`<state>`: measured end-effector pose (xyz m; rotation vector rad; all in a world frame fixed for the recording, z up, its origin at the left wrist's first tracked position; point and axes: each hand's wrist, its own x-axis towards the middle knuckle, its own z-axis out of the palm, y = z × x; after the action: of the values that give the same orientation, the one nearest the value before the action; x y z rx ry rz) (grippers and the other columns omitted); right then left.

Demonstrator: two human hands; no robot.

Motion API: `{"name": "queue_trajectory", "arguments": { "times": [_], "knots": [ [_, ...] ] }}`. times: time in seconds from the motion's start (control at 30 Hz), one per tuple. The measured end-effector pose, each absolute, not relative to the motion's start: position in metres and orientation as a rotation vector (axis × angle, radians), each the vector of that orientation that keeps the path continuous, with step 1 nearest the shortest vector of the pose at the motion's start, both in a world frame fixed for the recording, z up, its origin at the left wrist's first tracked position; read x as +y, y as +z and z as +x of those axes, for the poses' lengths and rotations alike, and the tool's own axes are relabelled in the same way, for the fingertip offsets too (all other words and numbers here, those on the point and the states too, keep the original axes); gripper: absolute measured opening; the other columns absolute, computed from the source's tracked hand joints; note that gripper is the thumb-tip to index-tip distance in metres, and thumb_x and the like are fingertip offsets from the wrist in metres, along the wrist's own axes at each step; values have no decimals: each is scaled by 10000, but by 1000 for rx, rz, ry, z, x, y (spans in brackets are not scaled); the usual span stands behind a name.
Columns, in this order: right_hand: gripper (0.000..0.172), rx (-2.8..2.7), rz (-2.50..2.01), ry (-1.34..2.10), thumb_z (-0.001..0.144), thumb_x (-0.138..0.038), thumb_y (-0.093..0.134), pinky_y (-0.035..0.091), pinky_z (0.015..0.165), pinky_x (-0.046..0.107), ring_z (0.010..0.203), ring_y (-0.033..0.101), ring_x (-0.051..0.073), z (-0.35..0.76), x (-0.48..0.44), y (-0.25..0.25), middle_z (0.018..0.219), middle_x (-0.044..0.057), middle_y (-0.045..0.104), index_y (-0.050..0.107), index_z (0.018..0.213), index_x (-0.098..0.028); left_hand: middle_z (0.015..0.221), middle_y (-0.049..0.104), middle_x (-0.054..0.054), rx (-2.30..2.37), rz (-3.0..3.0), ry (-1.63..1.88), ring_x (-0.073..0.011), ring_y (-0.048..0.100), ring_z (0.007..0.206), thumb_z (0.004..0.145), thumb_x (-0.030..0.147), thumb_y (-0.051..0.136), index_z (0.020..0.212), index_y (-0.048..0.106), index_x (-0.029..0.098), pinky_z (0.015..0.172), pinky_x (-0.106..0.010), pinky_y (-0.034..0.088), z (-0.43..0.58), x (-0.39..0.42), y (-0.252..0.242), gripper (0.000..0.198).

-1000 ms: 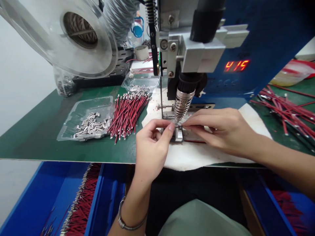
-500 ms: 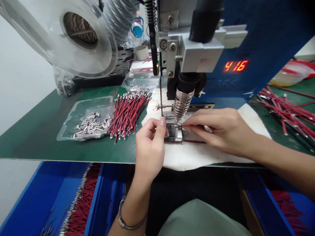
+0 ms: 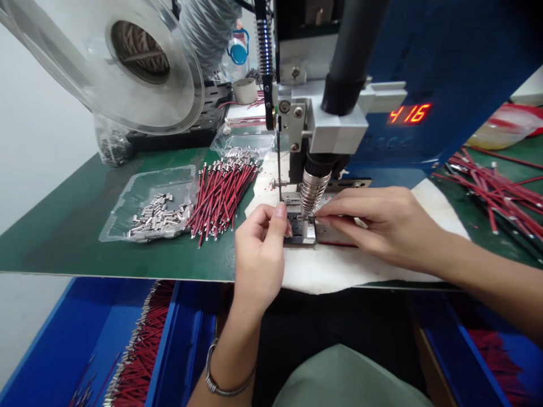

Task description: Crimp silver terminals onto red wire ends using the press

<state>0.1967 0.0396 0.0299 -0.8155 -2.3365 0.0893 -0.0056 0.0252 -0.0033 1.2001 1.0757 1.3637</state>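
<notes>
A blue press machine (image 3: pixel 445 68) stands on the green bench, its ribbed metal head (image 3: pixel 313 191) lowered onto a small metal die block (image 3: pixel 302 229). My right hand (image 3: pixel 382 223) lies to the right of the die, fingers pinched on a thin red wire (image 3: pixel 335 242) whose end sits under the head. My left hand (image 3: pixel 259 257) rests just left of the die, fingers curled, thumb tip touching the block's left edge. A pile of red wires with metal ends (image 3: pixel 220 195) lies to the left, beside a clear bag of small metal sleeves (image 3: pixel 156 212).
A red display (image 3: pixel 408 114) on the machine reads 416. A large clear reel (image 3: pixel 114 56) hangs at upper left. More red wires (image 3: pixel 496 189) lie at right. Blue bins (image 3: pixel 93 345) under the bench hold finished wires. A white cloth (image 3: pixel 348 271) covers the bench edge.
The press head has come down onto the die. The counter went from 415 to 416. My left hand drew back slightly from the die; my right hand stayed put.
</notes>
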Motion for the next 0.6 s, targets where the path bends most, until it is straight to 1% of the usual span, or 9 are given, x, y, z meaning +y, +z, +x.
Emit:
{"name": "queue_trajectory", "arguments": {
  "times": [0.2,0.43,0.6],
  "knots": [
    [160,-2342,-822,95,990,-155,580,531,707,289,791,712,167,197,39,30,940,60,766,733,1033,-139,615,476,38,1075,1199,1369,-28,308,517,949,444,626,702,549,155,518,-206,281,-5,25,-3,388],
    [174,-2338,-833,115,986,-144,579,524,725,284,801,707,161,196,39,30,942,66,764,739,1047,-120,629,491,35,1072,1196,1369,-26,308,518,948,446,628,703,552,153,514,-207,275,-6,25,-4,390],
    [163,-2330,-834,117,979,-139,583,519,704,280,786,699,153,196,40,31,926,58,760,736,1034,-127,630,490,34,1071,1196,1364,-26,315,521,945,449,633,701,552,153,511,-206,269,-5,24,-3,392]
  ]
}}
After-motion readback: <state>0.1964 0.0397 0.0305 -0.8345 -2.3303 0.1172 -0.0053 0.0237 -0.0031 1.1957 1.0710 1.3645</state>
